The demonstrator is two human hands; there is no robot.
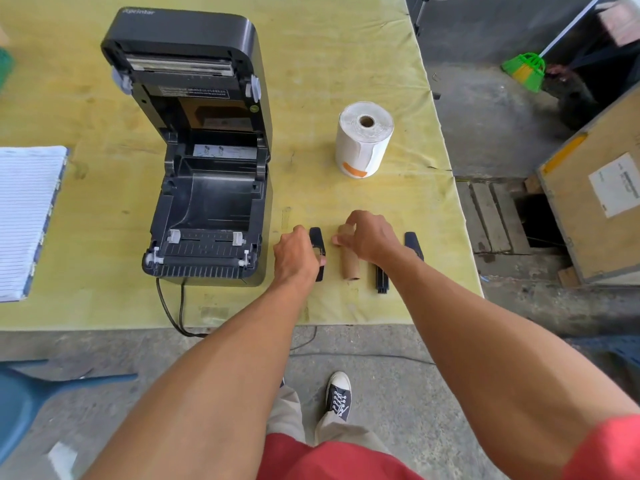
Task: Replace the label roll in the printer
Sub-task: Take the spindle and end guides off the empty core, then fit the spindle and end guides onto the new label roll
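A table (346,46) draped in a yellow-green cloth stands on a grey concrete floor (398,393) under soft, even light. A lined notebook (24,216) lies at the table's left edge. A blue plastic chair (20,403) sits at the lower left. To the right of the table, a plywood crate (585,237) bearing a white paper label (614,188) rests near wooden pallet slats (491,216). A green broom (524,71) stands at the far right.

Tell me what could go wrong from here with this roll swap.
1. The black spindle and the right end cap lie loose beside the right wrist, near the edge of the table. A sweep of the arm might knock them to the floor.
2. The power cable hangs off the front edge by the person's legs. A snag could tug the open printer.
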